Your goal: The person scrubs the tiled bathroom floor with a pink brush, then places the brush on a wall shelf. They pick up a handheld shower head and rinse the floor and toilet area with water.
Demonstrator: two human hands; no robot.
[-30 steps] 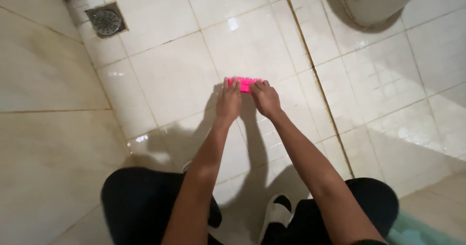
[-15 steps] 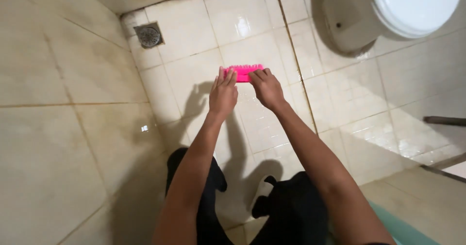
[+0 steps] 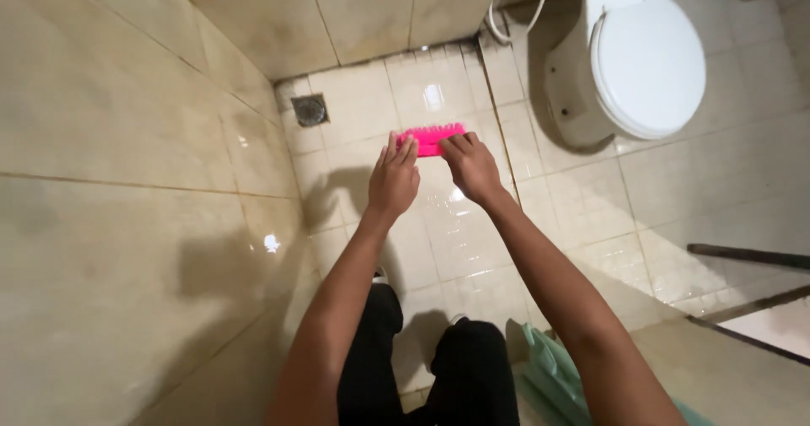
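A bright pink scrub brush lies bristles-down on the wet cream floor tiles. My left hand presses on its left end and my right hand on its right end, both arms stretched straight out ahead of me. Fingers cover the brush's near edge. My dark-trousered legs show at the bottom of the view.
A square metal floor drain sits in the corner left of the brush. A white toilet with its lid down stands at the upper right, a hose beside it. A tiled wall fills the left side. Something green lies by my right leg.
Both hands have pushed the brush farther from me along the floor. My head has lifted, so the corner wall, the drain and the whole toilet have come into view.
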